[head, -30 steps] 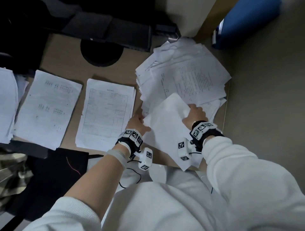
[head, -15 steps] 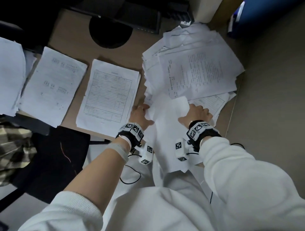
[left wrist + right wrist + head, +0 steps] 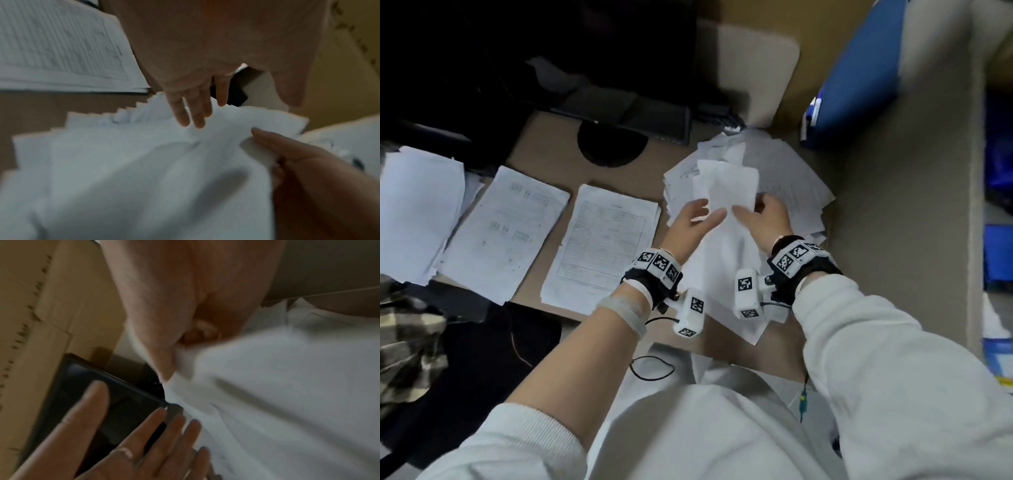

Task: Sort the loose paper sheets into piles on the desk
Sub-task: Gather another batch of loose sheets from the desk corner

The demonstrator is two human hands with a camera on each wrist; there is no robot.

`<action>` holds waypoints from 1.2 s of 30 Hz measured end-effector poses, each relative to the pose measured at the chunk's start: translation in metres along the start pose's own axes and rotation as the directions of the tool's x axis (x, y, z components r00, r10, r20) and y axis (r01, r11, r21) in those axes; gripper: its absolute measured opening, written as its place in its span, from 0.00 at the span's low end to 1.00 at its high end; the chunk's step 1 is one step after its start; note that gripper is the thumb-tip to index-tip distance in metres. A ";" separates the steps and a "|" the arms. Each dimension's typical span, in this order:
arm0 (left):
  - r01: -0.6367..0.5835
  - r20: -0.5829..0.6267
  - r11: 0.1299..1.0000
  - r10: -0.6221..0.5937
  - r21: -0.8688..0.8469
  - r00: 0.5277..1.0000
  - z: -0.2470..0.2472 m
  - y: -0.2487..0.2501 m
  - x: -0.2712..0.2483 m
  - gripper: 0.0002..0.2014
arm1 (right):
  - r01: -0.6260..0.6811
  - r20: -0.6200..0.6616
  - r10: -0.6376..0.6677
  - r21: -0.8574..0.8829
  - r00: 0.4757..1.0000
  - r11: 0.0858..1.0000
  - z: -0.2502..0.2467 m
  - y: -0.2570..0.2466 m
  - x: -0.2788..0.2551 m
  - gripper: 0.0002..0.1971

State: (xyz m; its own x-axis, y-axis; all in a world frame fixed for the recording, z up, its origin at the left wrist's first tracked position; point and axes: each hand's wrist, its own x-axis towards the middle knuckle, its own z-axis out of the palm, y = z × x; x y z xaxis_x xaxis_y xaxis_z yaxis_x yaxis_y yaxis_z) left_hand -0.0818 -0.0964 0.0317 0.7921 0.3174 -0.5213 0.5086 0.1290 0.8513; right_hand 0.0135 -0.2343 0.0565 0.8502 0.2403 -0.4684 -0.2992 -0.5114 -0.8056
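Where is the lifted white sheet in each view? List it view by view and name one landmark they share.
Head: the lifted sheet stands up centre, above both hands, over the messy heap.
Left wrist: the sheet fills the lower half, blurred, pinched by the right hand.
Right wrist: it fills the right side, below the right hand.
Shared landmark: the left hand with straight fingers.

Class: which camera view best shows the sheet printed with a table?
The head view: the table sheet lies whole on the desk. The left wrist view catches only a blurred corner; the right wrist view misses it.
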 end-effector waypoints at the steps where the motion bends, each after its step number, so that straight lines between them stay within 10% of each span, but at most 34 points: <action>1: 0.028 0.055 0.994 -0.022 -0.107 0.998 0.004 0.013 0.000 0.37 | 0.006 0.130 -0.015 0.068 0.991 0.998 0.001 -0.010 -0.004 0.10; 5: -0.040 -0.168 0.997 0.028 -0.067 0.985 0.000 0.027 0.010 0.33 | 0.029 0.353 -0.088 0.168 0.932 0.985 -0.003 -0.026 -0.014 0.22; 11: -0.060 -0.238 0.981 0.015 -0.185 0.971 -0.021 0.030 0.008 0.12 | 0.005 -0.091 -0.008 -0.029 0.996 1.000 -0.012 0.000 0.004 0.35; 15: 0.010 -0.134 0.934 -0.061 -0.357 0.989 -0.035 0.028 0.010 0.11 | -0.241 -0.027 0.248 0.157 0.968 0.958 -0.010 0.021 0.010 0.55; 22: 0.177 -0.296 0.980 -0.197 -0.093 0.935 -0.058 -0.013 0.038 0.15 | -0.167 -0.150 0.182 0.109 0.972 0.980 0.012 0.056 0.020 0.10; 29: 0.297 -0.344 0.954 -0.290 -0.033 0.893 -0.059 -0.027 0.062 0.24 | -0.347 -0.440 0.281 -0.074 0.853 0.935 -0.012 0.072 0.035 0.16; 36: 0.266 -0.324 0.957 -0.290 -0.115 0.900 -0.062 0.005 0.078 0.13 | -0.203 -0.630 0.172 0.023 0.758 0.979 -0.030 0.032 0.045 0.12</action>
State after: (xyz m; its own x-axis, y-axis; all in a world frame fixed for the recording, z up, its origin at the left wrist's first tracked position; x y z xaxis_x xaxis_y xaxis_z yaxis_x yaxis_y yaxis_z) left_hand -0.0389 -0.0126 -0.0013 0.4565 0.5533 -0.6967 0.6587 0.3162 0.6827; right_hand 0.0549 -0.2646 0.0208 0.8654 -0.4253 -0.2649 -0.4755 -0.5306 -0.7017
